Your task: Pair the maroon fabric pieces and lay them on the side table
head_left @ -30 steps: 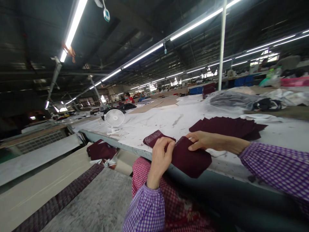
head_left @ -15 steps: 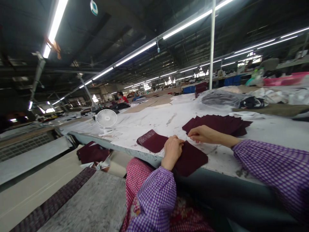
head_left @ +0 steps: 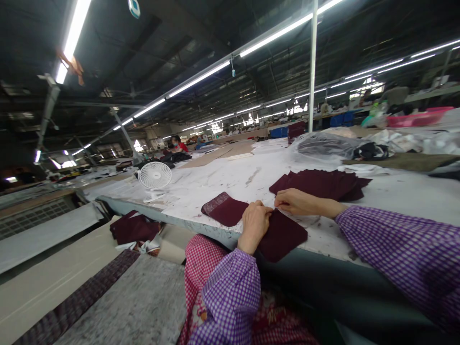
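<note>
A maroon fabric piece (head_left: pixel 285 235) lies at the front edge of the table, its lower part reaching over the edge. My left hand (head_left: pixel 254 225) is closed on its upper left side, thumb and fingertips pressed together. Close beside those fingertips, at the piece's top corner, my right hand (head_left: pixel 295 201) makes a pinch; whatever is between its fingers is too small to make out. To the left of my left hand lies another maroon piece (head_left: pixel 230 212) with a greyish strip at its far end. Behind my right hand spreads a fanned stack of maroon pieces (head_left: pixel 323 184).
A small white fan (head_left: pixel 155 176) stands on the white-covered table (head_left: pixel 215 178) to the left. Clear plastic (head_left: pixel 321 146) lies at the back right. Lower left, more maroon cloth (head_left: pixel 135 228) rests on a lower surface. A person in red (head_left: pixel 178 144) is far off.
My right hand has moved slightly left, bringing its pinched fingers closer to my left fingertips and the fabric's corner. My left hand stays on the piece. The view has shifted a little.
</note>
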Demonstrator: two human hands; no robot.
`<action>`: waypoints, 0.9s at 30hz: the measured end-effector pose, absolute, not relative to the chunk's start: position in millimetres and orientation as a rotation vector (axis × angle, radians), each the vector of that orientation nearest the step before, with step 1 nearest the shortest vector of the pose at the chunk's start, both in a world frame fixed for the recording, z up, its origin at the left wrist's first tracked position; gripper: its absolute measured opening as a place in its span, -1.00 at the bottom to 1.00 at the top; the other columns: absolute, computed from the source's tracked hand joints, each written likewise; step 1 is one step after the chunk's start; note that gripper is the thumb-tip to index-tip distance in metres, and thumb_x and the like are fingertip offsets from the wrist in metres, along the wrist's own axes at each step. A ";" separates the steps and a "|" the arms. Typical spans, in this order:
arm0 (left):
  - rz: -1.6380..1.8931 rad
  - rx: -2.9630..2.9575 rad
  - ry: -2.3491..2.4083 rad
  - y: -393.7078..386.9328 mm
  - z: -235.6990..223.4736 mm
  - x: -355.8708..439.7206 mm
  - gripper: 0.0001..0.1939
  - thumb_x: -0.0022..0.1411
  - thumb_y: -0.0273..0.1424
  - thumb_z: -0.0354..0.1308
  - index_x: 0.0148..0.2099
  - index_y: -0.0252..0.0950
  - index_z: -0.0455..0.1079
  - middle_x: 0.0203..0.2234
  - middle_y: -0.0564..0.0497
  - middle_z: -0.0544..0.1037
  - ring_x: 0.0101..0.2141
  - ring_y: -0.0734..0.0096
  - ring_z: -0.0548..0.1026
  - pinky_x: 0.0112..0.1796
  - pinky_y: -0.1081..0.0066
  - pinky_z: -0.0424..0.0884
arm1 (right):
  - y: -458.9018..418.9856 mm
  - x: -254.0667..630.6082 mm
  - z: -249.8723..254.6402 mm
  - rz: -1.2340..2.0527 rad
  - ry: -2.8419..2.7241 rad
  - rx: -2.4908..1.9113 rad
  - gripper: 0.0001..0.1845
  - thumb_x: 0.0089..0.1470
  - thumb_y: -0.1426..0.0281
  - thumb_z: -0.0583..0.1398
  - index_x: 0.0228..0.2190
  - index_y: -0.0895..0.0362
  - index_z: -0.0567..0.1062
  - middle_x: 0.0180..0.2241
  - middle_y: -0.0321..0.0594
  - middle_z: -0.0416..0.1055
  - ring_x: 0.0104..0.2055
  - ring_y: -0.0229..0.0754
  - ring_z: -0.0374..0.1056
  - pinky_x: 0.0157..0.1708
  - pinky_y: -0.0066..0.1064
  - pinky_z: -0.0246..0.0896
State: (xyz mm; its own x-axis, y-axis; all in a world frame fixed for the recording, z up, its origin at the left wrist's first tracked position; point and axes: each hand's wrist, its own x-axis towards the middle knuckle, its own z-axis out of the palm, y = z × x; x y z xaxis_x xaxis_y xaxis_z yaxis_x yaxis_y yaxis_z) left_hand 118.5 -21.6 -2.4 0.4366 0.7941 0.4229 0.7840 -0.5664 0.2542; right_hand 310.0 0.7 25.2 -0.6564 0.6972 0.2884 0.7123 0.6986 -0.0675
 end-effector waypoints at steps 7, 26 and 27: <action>0.766 2.644 1.457 -22.3 -1.1 117.9 -0.74 0.27 -0.40 0.03 -0.11 -0.09 0.52 -0.26 0.01 0.47 -0.16 0.31 0.39 -0.19 0.39 0.29 | -2.6 304.8 24.3 -0.221 -2.676 -1.121 -0.81 0.09 0.49 0.05 -0.45 0.19 0.44 -0.40 -0.16 0.39 -0.36 -0.23 0.30 -0.33 -0.43 0.12; 0.715 2.759 1.376 -27.2 -0.4 118.9 -0.63 0.30 -0.44 -0.10 -0.06 -0.06 0.50 -0.24 -0.03 0.43 -0.19 0.28 0.33 -0.12 0.32 0.26 | -12.9 310.8 26.4 -0.399 -2.684 -1.099 -0.73 0.15 0.53 0.00 -0.27 0.16 0.49 -0.26 -0.12 0.41 -0.24 -0.20 0.34 -0.26 -0.41 0.21; 0.726 2.755 1.371 -26.8 -0.4 119.5 -0.63 0.30 -0.45 -0.09 -0.05 -0.06 0.50 -0.25 -0.04 0.43 -0.19 0.27 0.33 -0.12 0.32 0.26 | -14.1 308.3 27.0 -0.310 -2.658 -1.064 -0.71 0.16 0.52 -0.01 -0.24 0.15 0.48 -0.26 -0.12 0.41 -0.24 -0.21 0.35 -0.24 -0.41 0.21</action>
State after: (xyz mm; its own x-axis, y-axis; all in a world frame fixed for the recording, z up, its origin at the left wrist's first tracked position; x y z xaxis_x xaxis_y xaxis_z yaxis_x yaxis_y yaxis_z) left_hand 119.5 -26.8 -0.4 0.5185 0.7510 0.4088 0.7603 -0.6237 0.1816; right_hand 308.3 -14.1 27.0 -0.6977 0.6424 0.3170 0.6982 0.7089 0.1001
